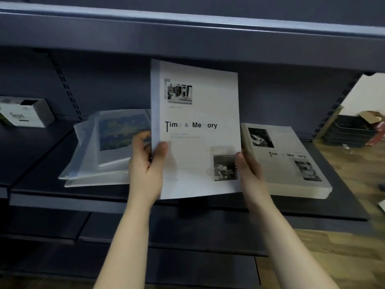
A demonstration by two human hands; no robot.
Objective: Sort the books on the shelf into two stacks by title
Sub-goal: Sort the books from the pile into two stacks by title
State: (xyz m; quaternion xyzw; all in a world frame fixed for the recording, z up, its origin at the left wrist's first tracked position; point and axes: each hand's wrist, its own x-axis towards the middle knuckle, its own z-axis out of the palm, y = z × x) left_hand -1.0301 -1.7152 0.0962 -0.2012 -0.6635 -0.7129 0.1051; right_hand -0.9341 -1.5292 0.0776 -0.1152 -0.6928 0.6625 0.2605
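Both hands hold a white "Time & Memory" book point(198, 130) upright above the shelf point(62, 200), the left hand point(145, 170) pinching the spine edge, the right hand point(250, 174) on the lower right corner. It looks like a thin, light, slightly floppy softcover, best supported at both sides. A matching stack point(291, 163) lies just right of it; a different-cover pile point(108, 147) lies to the left.

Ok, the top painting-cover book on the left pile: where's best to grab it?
Take the painting-cover book by its near right corner, from the front. It lies flat and askew atop the left pile, so that corner is exposed, though the left hand is in front of it.
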